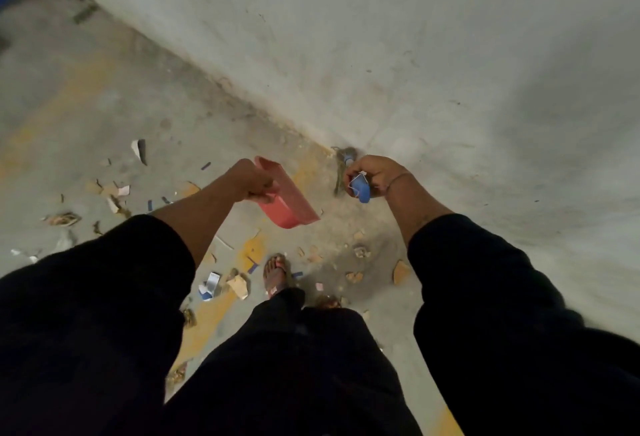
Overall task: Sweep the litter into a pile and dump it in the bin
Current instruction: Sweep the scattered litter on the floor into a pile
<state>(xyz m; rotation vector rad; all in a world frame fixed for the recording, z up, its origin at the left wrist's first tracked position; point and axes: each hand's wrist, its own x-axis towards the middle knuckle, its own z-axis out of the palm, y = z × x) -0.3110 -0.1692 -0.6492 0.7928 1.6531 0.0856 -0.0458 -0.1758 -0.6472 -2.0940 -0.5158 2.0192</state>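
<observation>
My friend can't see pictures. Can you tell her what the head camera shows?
A person looks down at a left hand holding a pink dustpan and a right hand gripping a blue broom handle. Torn scraps litter the concrete floor beside a grey wall.

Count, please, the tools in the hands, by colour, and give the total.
Pink: 1, the dustpan in the left hand.
Blue: 1, the broom handle in the right hand.
Total: 2.
</observation>
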